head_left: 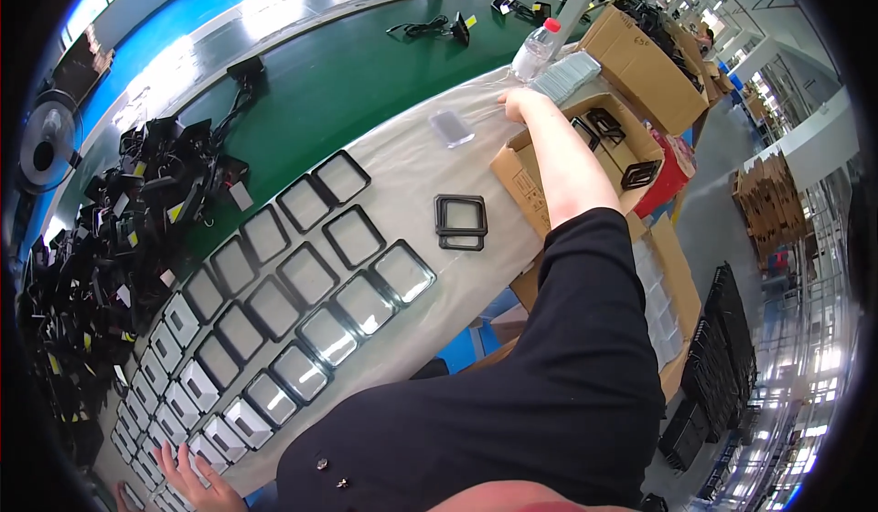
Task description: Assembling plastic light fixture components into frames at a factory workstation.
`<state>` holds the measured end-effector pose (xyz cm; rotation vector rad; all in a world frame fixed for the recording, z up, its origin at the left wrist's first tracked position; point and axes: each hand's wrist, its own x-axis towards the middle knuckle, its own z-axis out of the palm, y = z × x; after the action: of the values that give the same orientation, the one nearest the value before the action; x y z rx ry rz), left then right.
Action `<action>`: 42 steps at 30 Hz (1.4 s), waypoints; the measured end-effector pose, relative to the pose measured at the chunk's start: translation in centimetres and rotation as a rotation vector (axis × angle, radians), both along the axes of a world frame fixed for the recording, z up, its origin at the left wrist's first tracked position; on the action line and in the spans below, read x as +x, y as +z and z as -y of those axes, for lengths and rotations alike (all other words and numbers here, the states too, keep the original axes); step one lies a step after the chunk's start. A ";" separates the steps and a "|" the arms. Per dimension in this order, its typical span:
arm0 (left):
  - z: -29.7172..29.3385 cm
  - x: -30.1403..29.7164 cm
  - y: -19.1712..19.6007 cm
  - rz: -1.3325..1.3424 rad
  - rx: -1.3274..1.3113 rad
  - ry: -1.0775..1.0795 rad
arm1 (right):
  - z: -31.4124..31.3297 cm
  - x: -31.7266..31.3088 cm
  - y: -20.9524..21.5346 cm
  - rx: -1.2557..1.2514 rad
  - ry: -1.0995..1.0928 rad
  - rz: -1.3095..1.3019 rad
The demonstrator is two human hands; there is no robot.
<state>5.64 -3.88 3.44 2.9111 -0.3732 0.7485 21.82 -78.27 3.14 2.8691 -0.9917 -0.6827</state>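
Observation:
Rows of black rectangular frames (342,177) lie on the pale table cover. Those in the middle hold clear panels (401,272), while the lower-left ones have white pieces in them. Over that lower-left end my left hand (203,486) is open, fingers spread, nearest to the white-filled frames (222,437). My right hand (525,105) reaches to the far edge of the table, beside a stack of clear panels (567,75). Its fingers look curled together; what they hold, if anything, is hidden. A single clear panel (452,129) lies left of it. Two overlapping black frames (460,222) lie nearer.
A cardboard box (519,183) with black frames stands under my right forearm. Behind it stand a bottle with a red cap (535,50) and a larger carton (640,64). Black cabled devices (137,210) crowd the green conveyor belt (338,73) at left. Another person's fingers (124,495) show at lower left.

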 end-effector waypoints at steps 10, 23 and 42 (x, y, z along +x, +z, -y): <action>3.6 0.4 1.1 -0.056 -0.009 -0.042 | 3.4 -0.9 -0.9 -0.109 0.108 0.096; 3.8 -0.9 1.4 -0.039 -0.016 0.003 | 3.4 -0.7 -1.7 -0.541 0.080 0.326; 3.8 -1.7 2.1 -0.053 -0.061 0.035 | 3.3 -1.5 -1.4 -0.533 0.024 0.443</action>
<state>3.91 -7.65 5.54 2.8811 -0.2896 0.6735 20.35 -81.58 1.74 2.5730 -0.9826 0.2178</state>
